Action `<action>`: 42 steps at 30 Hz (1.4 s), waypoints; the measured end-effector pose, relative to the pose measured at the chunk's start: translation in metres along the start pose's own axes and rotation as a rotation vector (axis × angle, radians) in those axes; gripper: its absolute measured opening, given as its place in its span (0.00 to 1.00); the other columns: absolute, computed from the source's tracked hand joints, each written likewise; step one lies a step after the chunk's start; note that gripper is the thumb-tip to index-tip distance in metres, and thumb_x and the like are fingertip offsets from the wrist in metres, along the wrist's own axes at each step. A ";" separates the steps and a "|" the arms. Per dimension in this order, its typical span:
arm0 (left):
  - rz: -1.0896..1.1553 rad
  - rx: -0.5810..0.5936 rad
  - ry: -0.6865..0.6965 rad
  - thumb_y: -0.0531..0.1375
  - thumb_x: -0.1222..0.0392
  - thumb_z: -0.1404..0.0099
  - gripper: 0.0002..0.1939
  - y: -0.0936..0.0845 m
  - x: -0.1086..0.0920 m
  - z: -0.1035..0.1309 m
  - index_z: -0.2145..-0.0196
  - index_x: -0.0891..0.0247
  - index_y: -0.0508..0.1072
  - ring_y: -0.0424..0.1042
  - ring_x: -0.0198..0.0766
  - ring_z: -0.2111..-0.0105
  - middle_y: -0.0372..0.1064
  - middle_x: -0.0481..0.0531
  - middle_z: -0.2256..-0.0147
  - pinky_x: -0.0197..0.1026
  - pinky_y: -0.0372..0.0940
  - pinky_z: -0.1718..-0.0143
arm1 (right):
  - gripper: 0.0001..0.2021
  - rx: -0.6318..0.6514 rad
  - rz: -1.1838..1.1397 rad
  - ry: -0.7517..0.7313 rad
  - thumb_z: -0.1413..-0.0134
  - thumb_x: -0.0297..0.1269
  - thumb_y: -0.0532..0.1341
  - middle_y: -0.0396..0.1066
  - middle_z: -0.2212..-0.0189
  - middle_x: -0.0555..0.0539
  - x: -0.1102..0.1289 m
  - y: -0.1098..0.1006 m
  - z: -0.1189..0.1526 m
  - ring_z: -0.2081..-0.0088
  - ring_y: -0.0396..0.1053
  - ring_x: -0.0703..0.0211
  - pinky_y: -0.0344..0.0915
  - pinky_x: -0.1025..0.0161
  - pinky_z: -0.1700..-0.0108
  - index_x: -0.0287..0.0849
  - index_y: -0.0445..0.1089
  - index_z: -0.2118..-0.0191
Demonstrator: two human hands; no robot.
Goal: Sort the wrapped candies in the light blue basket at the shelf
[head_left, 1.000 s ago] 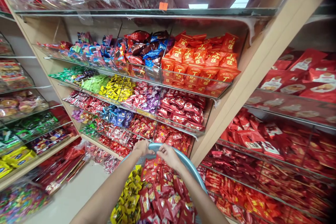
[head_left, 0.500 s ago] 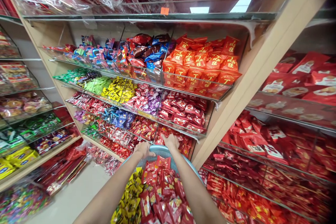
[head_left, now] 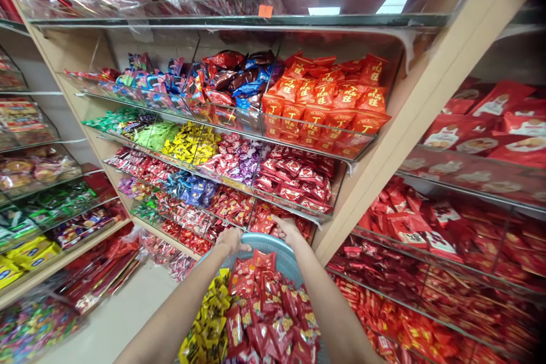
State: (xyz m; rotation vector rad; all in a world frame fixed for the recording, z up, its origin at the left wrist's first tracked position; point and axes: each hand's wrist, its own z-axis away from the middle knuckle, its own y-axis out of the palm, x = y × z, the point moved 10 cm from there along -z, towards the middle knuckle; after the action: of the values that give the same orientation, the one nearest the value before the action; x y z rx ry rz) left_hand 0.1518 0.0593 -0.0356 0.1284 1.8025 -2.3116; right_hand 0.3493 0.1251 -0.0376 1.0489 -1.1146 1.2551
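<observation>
My left hand [head_left: 231, 240] is closed on the far rim of a blue-green plastic basket [head_left: 279, 247], thumb along the edge. Inside the basket, red-wrapped candies [head_left: 273, 313] fill the middle and right, while yellow-wrapped candies [head_left: 208, 318] lie along the left. My right hand [head_left: 287, 228] is just beyond the rim, at the low shelf compartment of red candies [head_left: 263, 220]. Its fingers are apart and point toward those candies. I see no candy in it, though the fingertips are partly lost against the red wrappers.
Tiered clear-fronted shelves [head_left: 298, 205] stand ahead, with yellow candies [head_left: 191, 142] and orange-red packets [head_left: 324, 96] above. A wooden upright [head_left: 409, 108] divides them from more red packets [head_left: 409, 227] at right. Bagged goods [head_left: 38, 324] lie on the floor [head_left: 136, 301] at left.
My right hand has shifted slightly right, and its fingers have turned more to the left. The left hand stays on the rim. More of the basket's inner right wall shows.
</observation>
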 end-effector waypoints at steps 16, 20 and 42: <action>-0.019 -0.001 0.039 0.59 0.36 0.59 0.27 0.004 0.000 -0.005 0.69 0.61 0.71 0.68 0.44 0.65 0.69 0.54 0.67 0.41 0.61 0.65 | 0.19 -0.147 -0.054 -0.195 0.66 0.53 0.62 0.59 0.86 0.55 0.038 -0.046 0.055 0.82 0.56 0.67 0.50 0.69 0.81 0.41 0.61 0.79; -0.031 -0.002 0.036 0.58 0.35 0.59 0.28 0.007 0.001 -0.007 0.68 0.61 0.71 0.68 0.45 0.64 0.69 0.55 0.68 0.41 0.61 0.65 | 0.17 -0.136 -0.050 -0.254 0.62 0.51 0.62 0.60 0.82 0.54 0.046 -0.047 0.076 0.79 0.55 0.68 0.52 0.69 0.78 0.40 0.61 0.77; -0.043 0.029 0.023 0.59 0.36 0.57 0.27 0.004 -0.002 -0.002 0.68 0.62 0.71 0.69 0.45 0.64 0.69 0.56 0.67 0.43 0.62 0.64 | 0.11 0.249 0.365 -0.211 0.60 0.41 0.59 0.52 0.87 0.57 -0.014 0.002 0.108 0.82 0.48 0.69 0.45 0.69 0.78 0.41 0.60 0.83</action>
State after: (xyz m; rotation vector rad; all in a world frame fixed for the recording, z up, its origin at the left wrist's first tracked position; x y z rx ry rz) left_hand 0.1543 0.0607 -0.0395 0.1226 1.7999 -2.3759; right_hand 0.3423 0.0167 -0.0335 1.2216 -1.3810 1.6323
